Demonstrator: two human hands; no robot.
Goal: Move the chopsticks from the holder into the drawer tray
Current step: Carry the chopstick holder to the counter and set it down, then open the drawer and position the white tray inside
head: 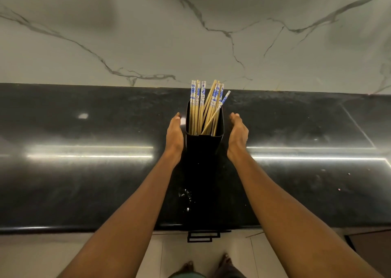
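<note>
A tall black rectangular holder (204, 144) stands upright on the dark countertop, near the back wall. Several bamboo chopsticks (206, 106) with blue-and-white patterned tops stick out of it, one leaning to the right. My left hand (174, 132) is at the holder's left side and my right hand (238, 132) at its right side, both with fingers extended and palms facing the holder. The left palm looks close to or touching the wall; the right hand is a small gap away. No drawer tray is in view.
The glossy black countertop (84, 172) stretches left and right, with a white marble wall (190, 34) behind it. A black drawer handle (203, 235) shows below the counter's front edge. My bare feet (208, 265) stand on a pale tiled floor.
</note>
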